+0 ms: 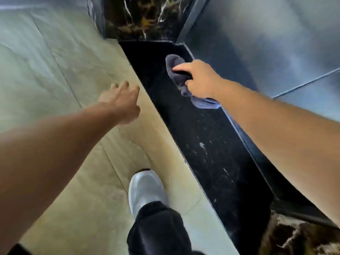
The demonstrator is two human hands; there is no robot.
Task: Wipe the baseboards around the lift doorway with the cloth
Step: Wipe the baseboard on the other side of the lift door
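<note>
My right hand (199, 79) grips a bunched grey-blue cloth (175, 67) and holds it low over the far end of the black stone threshold (206, 144), close to the corner where the dark veined marble jamb (143, 17) meets the steel lift door (266, 43). A loose tail of the cloth hangs below my wrist. My left hand (122, 102) hovers over the beige floor tiles beside the threshold's left edge, fingers spread, holding nothing.
My foot in a grey shoe (145, 190) and dark trouser leg stands on the beige tiled floor (55, 70) beside the threshold. White specks mark the black stone. More brown marble (298, 238) shows at the bottom right.
</note>
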